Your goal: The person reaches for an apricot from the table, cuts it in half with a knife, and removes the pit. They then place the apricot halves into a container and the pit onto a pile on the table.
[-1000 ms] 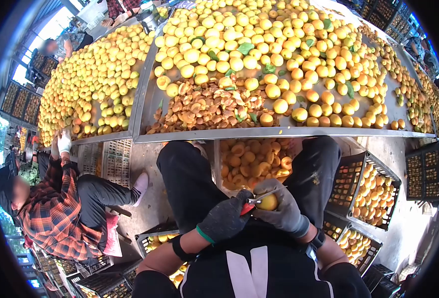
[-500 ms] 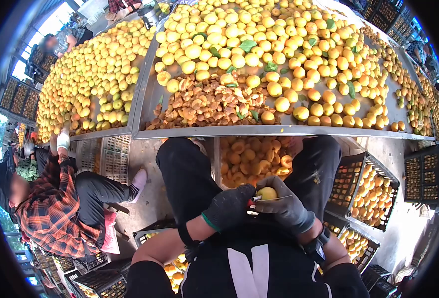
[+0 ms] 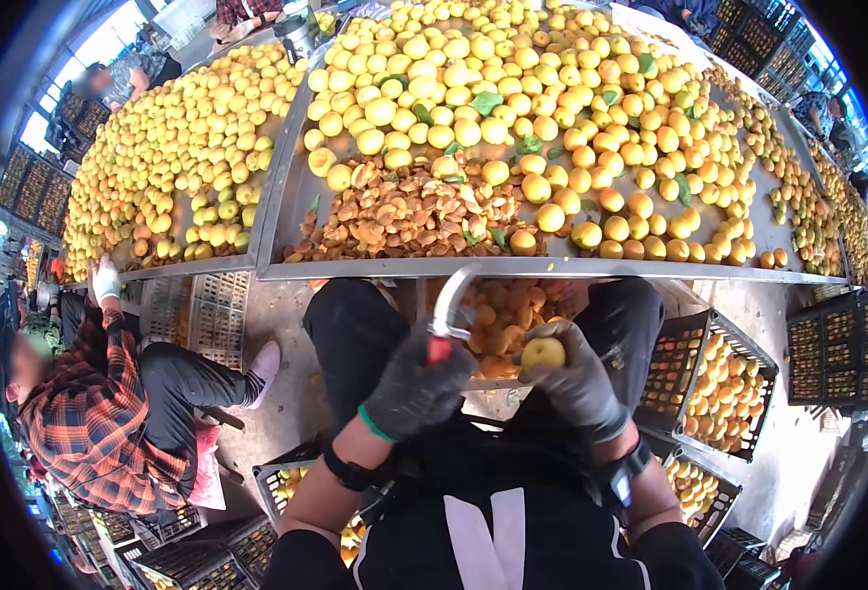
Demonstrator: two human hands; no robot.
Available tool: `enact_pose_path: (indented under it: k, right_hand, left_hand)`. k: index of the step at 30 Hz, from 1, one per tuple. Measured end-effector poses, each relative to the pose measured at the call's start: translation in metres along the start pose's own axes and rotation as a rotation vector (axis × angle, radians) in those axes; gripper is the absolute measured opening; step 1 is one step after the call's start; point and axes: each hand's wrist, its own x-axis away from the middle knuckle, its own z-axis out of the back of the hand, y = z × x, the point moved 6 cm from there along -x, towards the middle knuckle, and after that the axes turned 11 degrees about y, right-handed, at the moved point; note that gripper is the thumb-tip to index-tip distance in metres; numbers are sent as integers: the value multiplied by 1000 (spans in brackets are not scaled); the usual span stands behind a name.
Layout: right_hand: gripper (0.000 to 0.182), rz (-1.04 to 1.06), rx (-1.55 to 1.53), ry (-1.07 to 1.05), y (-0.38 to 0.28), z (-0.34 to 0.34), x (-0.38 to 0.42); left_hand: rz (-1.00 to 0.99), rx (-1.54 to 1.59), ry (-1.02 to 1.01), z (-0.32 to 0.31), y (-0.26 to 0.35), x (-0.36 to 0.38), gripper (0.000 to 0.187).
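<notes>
My left hand [image 3: 409, 388], in a dark glove, is closed round the red handle of a curved knife [image 3: 446, 313]; its pale blade points up toward the table edge. In my right hand [image 3: 579, 382], gloved in grey, the fingers wrap round a whole yellow apricot [image 3: 543, 353]. The knife and this apricot are apart. Just beyond both hands, between my knees, a container of orange apricot halves [image 3: 498, 329] is partly hidden by the hands and the table.
The metal table [image 3: 405, 267] carries many whole apricots [image 3: 552, 128] and a heap of brown, shrivelled pieces [image 3: 405, 211]. Black crates of apricots [image 3: 719, 383] stand at my right. At the left sits a co-worker in a checked shirt [image 3: 90, 413].
My hands have moved apart. The knife has come away from the apricot and its blade now points upward, while the apricot stays in my right hand.
</notes>
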Motion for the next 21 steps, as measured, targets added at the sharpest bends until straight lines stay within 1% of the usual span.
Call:
enact_pose_path:
  k: [2,3,4,5,6,7,8,9,10,11,12,13,14,16,18,19,21]
  right_hand:
    - [49,-232,-721,-216,-7,-8,-1]
    - [49,-226,-718,-212,-9,-6,-3]
    - [52,-259,-757,-264,-10,-9,-2]
    - [55,-293,-800,-316,-10,-12,-1]
    - [55,-291,-802,-312,-7,-14,-1]
    - [54,-180,-743,-314,-9,-15,-3]
    - [54,-71,-682,-315,-12,-15,-4]
    - [53,-40,-604,-314,-17,-16,-2]
    - [53,-42,-602,-311,-16,-15,-2]
    - [53,58,-499,-280,-16,-14,-1]
    - [54,157,-394,-250,-18,-13,1]
    - [58,154,-367,-228,-20,-17,4]
    - [58,151,-367,-228,-21,-17,6]
    - [59,226,-204,-256,-26,-22,10]
    - [59,230,-195,-258,-31,-29,14]
    - [61,259,-176,-248,-33,-31,14]
    - [62,287,-157,-238,-33,-33,16]
  left_hand:
    - [-888,-1283,510,-60,18,28,35]
    - [-1234,-1433,399,-72,18,24,33]
    - [-1231,-1432,393,-70,17,27,33]
    - [-1061,-1639,484,-64,12,26,31]
    - [-874,-1836,570,-60,4,25,29]
    - [-779,-1758,625,-59,-3,23,23]
    - [-777,-1758,623,-52,-5,20,23]
    - [-983,-1902,507,-59,-9,17,26]
    - [-1192,-2031,379,-68,-15,19,28]
    - [-1111,-2123,470,-62,-17,21,24]
    - [-1107,-2120,472,-63,-20,21,24]
    - [-1069,-2214,516,-61,-24,20,28]
    - [-1028,-2309,561,-57,-28,20,32]
    - [-1041,-2347,549,-47,-27,19,35]
    - [-1157,-2419,471,-48,-30,22,37]
    - [-1157,-2419,475,-49,-30,23,37]
    - [-1033,-2449,562,-45,-28,23,37]
